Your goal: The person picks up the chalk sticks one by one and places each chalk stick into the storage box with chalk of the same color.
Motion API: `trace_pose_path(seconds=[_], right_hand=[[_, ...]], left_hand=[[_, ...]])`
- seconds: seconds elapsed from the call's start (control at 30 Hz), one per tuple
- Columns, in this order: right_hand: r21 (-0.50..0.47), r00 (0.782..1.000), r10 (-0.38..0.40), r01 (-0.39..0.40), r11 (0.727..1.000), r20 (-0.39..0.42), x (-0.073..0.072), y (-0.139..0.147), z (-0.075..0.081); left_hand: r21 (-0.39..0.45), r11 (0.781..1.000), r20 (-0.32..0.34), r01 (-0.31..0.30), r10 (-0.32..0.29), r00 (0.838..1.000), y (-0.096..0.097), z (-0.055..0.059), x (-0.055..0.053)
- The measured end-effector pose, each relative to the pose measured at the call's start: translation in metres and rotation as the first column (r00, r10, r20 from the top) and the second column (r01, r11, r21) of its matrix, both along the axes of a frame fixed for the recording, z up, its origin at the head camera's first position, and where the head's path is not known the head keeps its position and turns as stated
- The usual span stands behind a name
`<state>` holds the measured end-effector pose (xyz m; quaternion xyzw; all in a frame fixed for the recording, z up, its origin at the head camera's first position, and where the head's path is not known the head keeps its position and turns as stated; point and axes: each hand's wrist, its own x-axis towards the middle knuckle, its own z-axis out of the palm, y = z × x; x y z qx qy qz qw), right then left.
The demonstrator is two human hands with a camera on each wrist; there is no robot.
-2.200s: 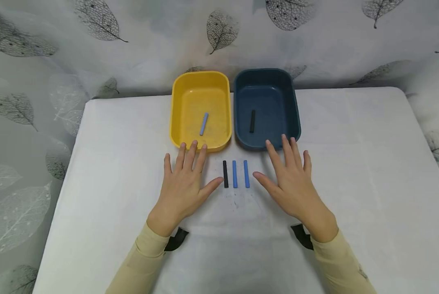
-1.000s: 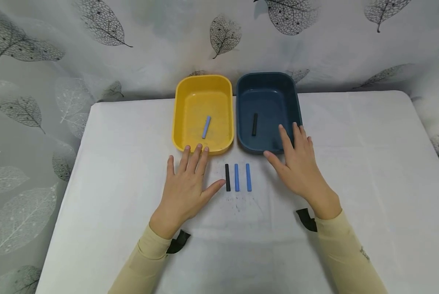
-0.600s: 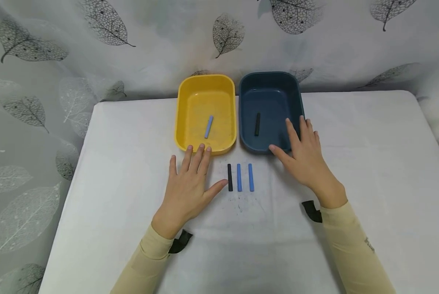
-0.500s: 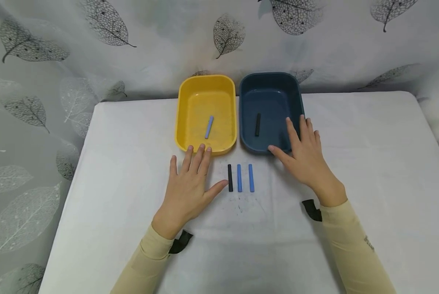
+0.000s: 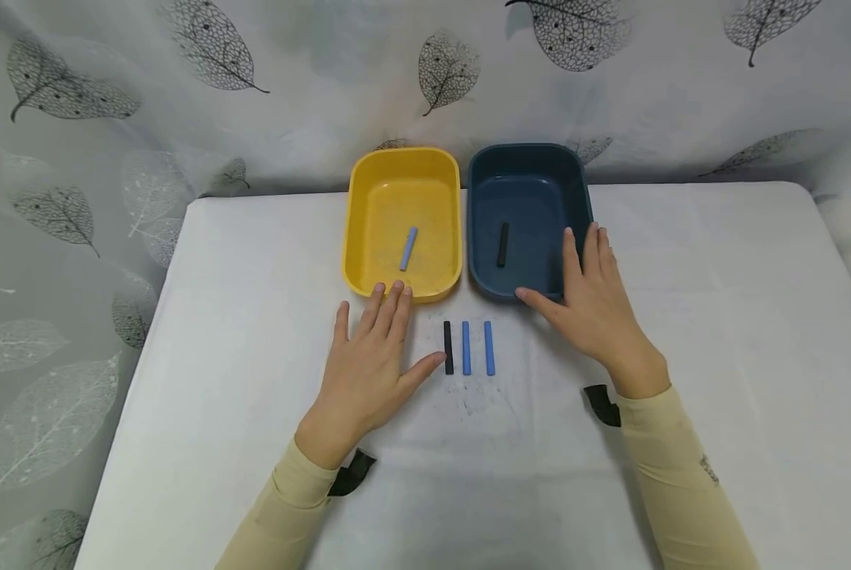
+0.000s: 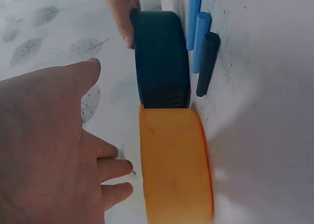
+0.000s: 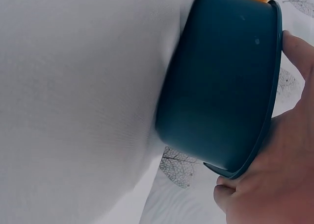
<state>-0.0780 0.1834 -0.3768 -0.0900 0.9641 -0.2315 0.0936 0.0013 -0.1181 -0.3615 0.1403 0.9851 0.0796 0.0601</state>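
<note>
Left hand (image 5: 368, 372): fingers spread and straight, nothing held, raised in front of the yellow bin (image 5: 397, 198), well clear of the tabletop (image 5: 717, 317) in the left wrist view. Right hand (image 5: 596, 309): thumb out to the near rim of the blue bin (image 5: 521, 186), other fingers fairly straight along its right side; touches the rim, can't tell how firmly.

Bins sit side by side at the far edge of the tabletop, yellow on the left. 3 sticks lie in a row in front of them, parallel and apart: 1 black stick (image 5: 448, 348), then the middle blue stick (image 5: 466, 348) and the right blue stick (image 5: 490, 348). Neither hand holds any. Yellow bin has 1 light blue stick (image 5: 408, 248) in it, tilted; blue bin has 1 dark stick (image 5: 503, 245).

Dark smudges (image 5: 468, 404) on the white cover near the row. Leaf-print cloth (image 5: 325, 95) behind. Beige sleeves (image 5: 290, 495) on both arms.
</note>
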Motion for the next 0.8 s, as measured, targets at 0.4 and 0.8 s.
trace_pose_path(seconds=[0.4,0.8], right_hand=[[-0.012,1.0,-0.022,0.022,1.0,0.006,-0.001,0.0,-0.005],[-0.03,1.0,-0.026,0.026,0.999,0.002,-0.002,-0.001,-0.006]], left_hand=[[-0.015,0.995,-0.049,0.097,-0.097,0.994,0.003,0.001,0.002],[0.119,0.953,-0.155,0.278,-0.259,0.953,0.01,-0.017,-0.002]])
